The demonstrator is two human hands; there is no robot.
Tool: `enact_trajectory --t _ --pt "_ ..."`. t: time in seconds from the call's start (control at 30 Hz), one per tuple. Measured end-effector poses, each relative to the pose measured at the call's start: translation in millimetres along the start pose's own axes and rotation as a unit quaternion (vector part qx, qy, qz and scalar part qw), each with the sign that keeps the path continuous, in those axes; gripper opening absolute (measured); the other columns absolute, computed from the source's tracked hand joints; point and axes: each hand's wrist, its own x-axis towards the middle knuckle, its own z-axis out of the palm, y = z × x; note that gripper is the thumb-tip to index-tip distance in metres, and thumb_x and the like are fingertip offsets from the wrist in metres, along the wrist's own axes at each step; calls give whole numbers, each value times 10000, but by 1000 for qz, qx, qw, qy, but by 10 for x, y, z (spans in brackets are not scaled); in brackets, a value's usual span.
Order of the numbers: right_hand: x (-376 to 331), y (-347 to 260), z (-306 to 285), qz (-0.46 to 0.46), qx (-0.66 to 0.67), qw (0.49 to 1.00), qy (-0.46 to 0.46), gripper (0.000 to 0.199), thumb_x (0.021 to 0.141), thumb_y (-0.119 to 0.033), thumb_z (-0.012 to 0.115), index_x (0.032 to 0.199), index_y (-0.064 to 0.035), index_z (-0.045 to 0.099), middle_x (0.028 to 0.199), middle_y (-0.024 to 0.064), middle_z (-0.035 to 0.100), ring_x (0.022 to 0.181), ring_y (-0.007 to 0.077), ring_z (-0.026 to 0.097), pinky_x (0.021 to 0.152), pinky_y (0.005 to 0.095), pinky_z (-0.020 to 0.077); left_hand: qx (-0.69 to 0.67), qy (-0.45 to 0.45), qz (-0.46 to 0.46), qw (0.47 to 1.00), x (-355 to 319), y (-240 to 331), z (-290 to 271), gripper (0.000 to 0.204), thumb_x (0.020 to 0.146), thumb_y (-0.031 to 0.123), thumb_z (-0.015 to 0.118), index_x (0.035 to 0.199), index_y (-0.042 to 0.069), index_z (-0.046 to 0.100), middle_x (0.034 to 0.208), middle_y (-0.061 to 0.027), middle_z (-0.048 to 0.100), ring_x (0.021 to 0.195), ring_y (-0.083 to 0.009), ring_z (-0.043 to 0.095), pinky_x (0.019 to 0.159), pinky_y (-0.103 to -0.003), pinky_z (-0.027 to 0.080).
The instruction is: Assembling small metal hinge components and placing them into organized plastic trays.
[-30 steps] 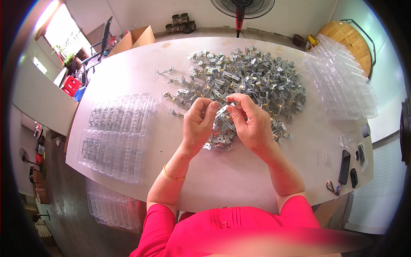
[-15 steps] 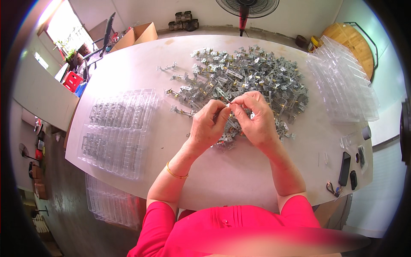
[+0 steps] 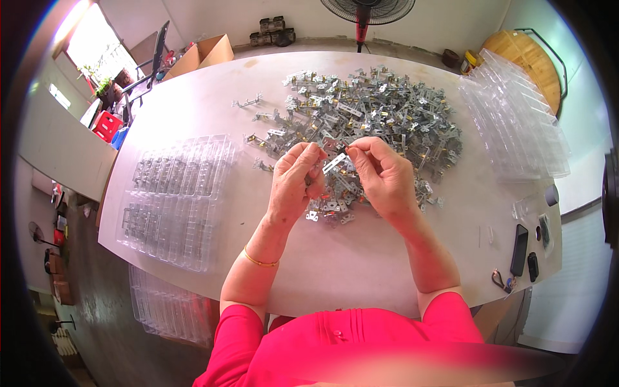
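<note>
Left hand (image 3: 293, 180) and right hand (image 3: 387, 174) curl, fingertips nearly together, grip unclear; trays (image 3: 195, 242) contain parts, large pile (image 3: 380, 119) lies loose.

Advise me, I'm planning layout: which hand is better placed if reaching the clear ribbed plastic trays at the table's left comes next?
Probably the left hand: it is nearer those trays, while the right hand is farther across, by the silvery metal bracket pile.

Hands (image 3: 293, 184), together half-second ago, now apart; bright metal strip (image 3: 334, 162) visible again between
</note>
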Motion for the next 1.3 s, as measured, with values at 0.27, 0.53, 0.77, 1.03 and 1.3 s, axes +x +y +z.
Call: enact_trajectory --t 0.27,0.53,0.77,1.03,1.3 --pt "-10 -25 13 8 -34 999 -23 74 979 -159 667 997 -87 667 580 30 544 512 65 468 491 266 406 -8 -14 12 1000 -3 3 -27 272 1074 250 504 982 11 596 691 24 451 439 -59 375 400 -227 291" --pt "-4 -10 4 20 -35 999 -28 78 979 -160 664 997 -84 661 583 45 551 506 84 482 492 279 413 22 -8 21 1000 -6 -5 4 257 1068 234 521 979 5 596 692 26 451 448 -59 389 403 -220 286" --pt "-8 -42 -6 24 -43 998 -34 89 976 -153 663 989 -66 644 610 84 595 500 146 541 501 306 433 155 0 110 982 -17 -21 -25 232 1061 226 549 974 18 603 679 44 475 486 -29 397 425 -193 288" --pt "-13 -64 -35 107 42 990 -79 152 1058 -157 532 1109 -51 627 765 -26 570 675 34 481 576 219 407 218 -25 145 965 -68 -11 61 192 1036 208 604 964 31 606 646 68 488 518 -2 401 449 -174 303" --pt "103 -33 -195 225 224 930 -184 207 1039 -155 494 1119 -28 636 890 2 636 761 82 560 704 247 500 237 -54 117 963 -79 10 38 195 1025 218 625 972 31 615 678 74 499 551 2 403 471 -173 308"
